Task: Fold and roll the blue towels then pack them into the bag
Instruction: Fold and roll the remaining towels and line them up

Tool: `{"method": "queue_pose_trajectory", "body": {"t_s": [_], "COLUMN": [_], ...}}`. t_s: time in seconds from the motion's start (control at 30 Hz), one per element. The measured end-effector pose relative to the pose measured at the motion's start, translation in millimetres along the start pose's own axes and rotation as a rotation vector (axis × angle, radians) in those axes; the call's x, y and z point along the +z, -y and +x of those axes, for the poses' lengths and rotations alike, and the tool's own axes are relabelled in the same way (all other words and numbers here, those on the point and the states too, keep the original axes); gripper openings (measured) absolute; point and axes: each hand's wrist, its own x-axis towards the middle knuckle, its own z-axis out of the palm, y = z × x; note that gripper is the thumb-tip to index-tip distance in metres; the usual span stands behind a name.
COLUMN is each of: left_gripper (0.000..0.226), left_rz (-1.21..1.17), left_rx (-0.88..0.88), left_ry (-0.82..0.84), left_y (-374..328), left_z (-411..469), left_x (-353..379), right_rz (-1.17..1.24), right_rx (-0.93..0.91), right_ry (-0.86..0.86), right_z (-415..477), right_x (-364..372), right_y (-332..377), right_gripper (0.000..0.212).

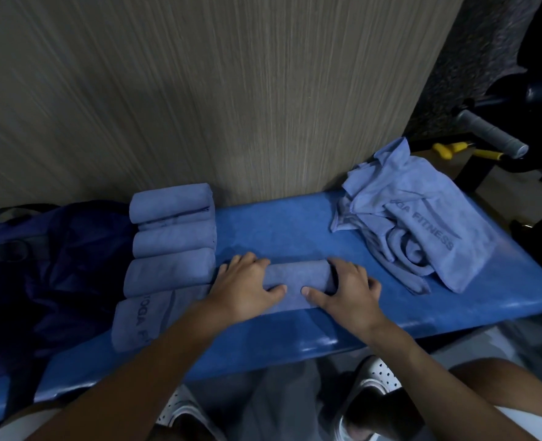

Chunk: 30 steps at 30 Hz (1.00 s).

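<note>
Gripping a rolled towel [298,281] at both ends, the person is leaning over the middle of the blue tabletop [279,230]. The left hand [247,289] is curling its fingers over the roll's left end, with the thumb lying on the near side of the cloth. The right hand [349,291] is clasping the right end the same way, its thumb stretching inward along the fabric. A flat flap of this towel is lying on the tabletop just under both thumbs.

Four towel rolls [172,240] are lying side by side in a row just left of the left hand. The nearest one is showing printed letters and is partly covered by the left forearm. A dark blue bag [56,265] is slumping at the far left, right beside that row. A pile of loose towels [415,224] is sitting crumpled at the right end of the tabletop, well apart from the hands, its top piece reading "FITNESS". A wood-grain wall panel [199,90] is rising behind the tabletop. A grey handle [492,132] and a yellow tool [444,150] are showing beyond the pile.
</note>
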Motion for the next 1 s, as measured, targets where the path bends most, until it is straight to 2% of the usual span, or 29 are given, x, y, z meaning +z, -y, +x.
{"method": "queue_pose_trajectory", "body": {"t_s": [0.13,0.23,0.37,0.47,0.53,0.6,0.73,0.8,0.83,0.93,1.0], "left_gripper": [0.056,0.049,0.041,0.041,0.043,0.041,0.043,0.030,0.030,0.072,0.073], "left_rz": [-0.292,-0.353,-0.578,-0.845,-1.047,-1.242,-1.442,-1.496,-1.526,-1.584,-1.562], "left_rx": [-0.030,0.001,-0.001,-0.057,-0.151,-0.265,-0.370,-0.411,-0.434,-0.466,-0.492], "left_ry": [0.208,0.227,0.153,0.036,-0.068,-0.117,-0.140,-0.171,-0.184,-0.270,-0.372], "left_y": [8,10,8,9,14,22,57,79,91,126,143], "left_z": [11,14,13,11,8,6,1,-3,-4,-5,-2], "left_x": [-12,-14,-21,-36,-46,-55,-69,-76,-79,-89,-92], "right_rz": [0.072,0.217,0.658,0.967,1.095,1.179,1.211,1.188,1.178,1.160,1.112], "right_rx": [0.003,-0.004,0.056,0.110,0.160,0.178,0.164,0.159,0.160,0.184,0.205], "right_ry": [0.072,0.138,0.173,0.239,0.252,0.223,0.171,0.186,0.191,0.211,0.256], "right_z": [0,2,2,4,10,19,35,43,47,59,68], "right_x": [-4,-7,-16,-27,-29,-27,-13,1,9,28,40], "right_y": [-2,-5,0,14,30,49,106,132,143,171,184], "right_gripper": [0.055,0.053,0.063,0.032,0.026,0.027,0.033,0.036,0.037,0.031,0.023]}}
